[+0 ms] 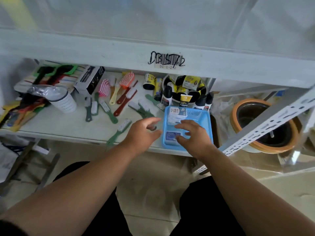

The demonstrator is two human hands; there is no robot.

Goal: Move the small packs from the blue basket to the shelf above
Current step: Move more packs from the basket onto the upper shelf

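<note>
The blue basket (pixel 207 120) sits at the right end of the lower shelf, near its front edge. Inside lie small packs: a white and blue bundle (pixel 176 114) at the back and a blue pack (pixel 172 137) at the front. My right hand (pixel 193 136) hovers over the basket with fingers spread, its thumb at the blue pack. My left hand (pixel 142 133) is just left of the basket's rim, fingers apart and holding nothing. The shelf above (pixel 153 23) shows as a white, blurred surface behind its labelled front beam.
Several brushes (pixel 109 111) lie scattered over the lower shelf, with a boxed item (pixel 90 79) and a white cup (pixel 63 99) to the left. A bowl of bottles and tubes (pixel 184 89) stands behind the basket. A perforated upright (pixel 265 128) and a round pot (pixel 262 123) are on the right.
</note>
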